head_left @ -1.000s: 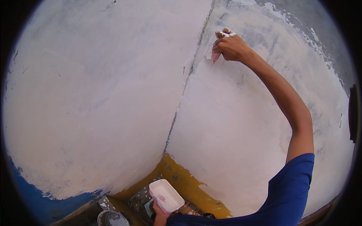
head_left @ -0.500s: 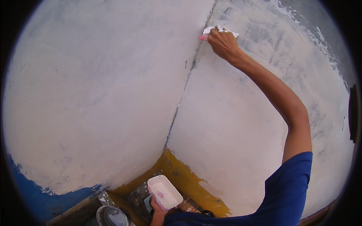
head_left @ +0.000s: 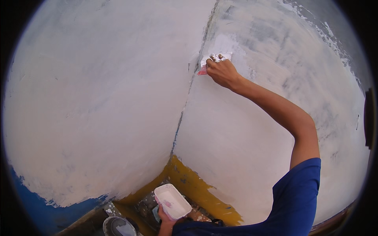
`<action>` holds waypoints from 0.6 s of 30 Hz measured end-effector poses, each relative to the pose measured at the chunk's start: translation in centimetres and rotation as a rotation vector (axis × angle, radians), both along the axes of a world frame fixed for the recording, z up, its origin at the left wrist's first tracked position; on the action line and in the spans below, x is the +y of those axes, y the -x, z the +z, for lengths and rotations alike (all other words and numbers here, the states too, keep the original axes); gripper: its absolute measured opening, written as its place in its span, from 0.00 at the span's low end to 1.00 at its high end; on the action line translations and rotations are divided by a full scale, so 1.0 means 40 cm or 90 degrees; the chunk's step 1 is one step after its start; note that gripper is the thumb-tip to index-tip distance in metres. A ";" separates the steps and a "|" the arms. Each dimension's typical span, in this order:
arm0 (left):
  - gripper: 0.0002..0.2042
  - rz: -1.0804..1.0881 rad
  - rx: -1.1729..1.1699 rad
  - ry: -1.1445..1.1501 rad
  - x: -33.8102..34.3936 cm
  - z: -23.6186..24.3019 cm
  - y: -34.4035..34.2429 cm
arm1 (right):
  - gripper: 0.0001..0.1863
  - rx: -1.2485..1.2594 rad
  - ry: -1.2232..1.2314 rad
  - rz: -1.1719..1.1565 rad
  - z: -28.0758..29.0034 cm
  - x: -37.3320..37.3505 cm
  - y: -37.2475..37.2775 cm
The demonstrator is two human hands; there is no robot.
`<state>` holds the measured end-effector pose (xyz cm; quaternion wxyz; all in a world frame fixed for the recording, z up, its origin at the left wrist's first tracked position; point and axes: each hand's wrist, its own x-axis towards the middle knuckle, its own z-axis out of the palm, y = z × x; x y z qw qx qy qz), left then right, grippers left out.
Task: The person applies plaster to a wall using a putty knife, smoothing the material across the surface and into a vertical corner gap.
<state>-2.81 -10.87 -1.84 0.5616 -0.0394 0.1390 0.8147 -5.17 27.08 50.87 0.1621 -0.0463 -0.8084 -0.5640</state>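
Observation:
My right hand (head_left: 223,74) is closed around a putty scraper (head_left: 202,70) with a reddish edge, smeared with white filler. It presses against the right-hand wall (head_left: 236,118), right beside the corner seam. White filler coats the fingertips too. A fresh, brighter white patch (head_left: 224,43) shows on the wall just above the scraper. Low in the picture, my left hand (head_left: 163,216) grips a white rectangular tub (head_left: 179,200) by its side. Pale filler with a pinkish smear lies inside the tub.
A dark seam (head_left: 182,118) runs down the corner between the two whitened walls. Yellow paint (head_left: 193,183) and blue paint (head_left: 47,212) show along the bottom. A round bucket (head_left: 118,227) stands at the lower left. Bare grey wall (head_left: 327,15) is at upper right.
My right hand has drawn the scraper downward and slightly left along the corner, and a brighter white patch now shows above it. My left hand and the tub have hardly moved.

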 end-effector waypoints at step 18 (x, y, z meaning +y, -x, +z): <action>0.34 -0.010 0.008 -0.017 0.005 0.011 0.014 | 0.10 0.132 0.279 -0.097 0.050 -0.125 0.012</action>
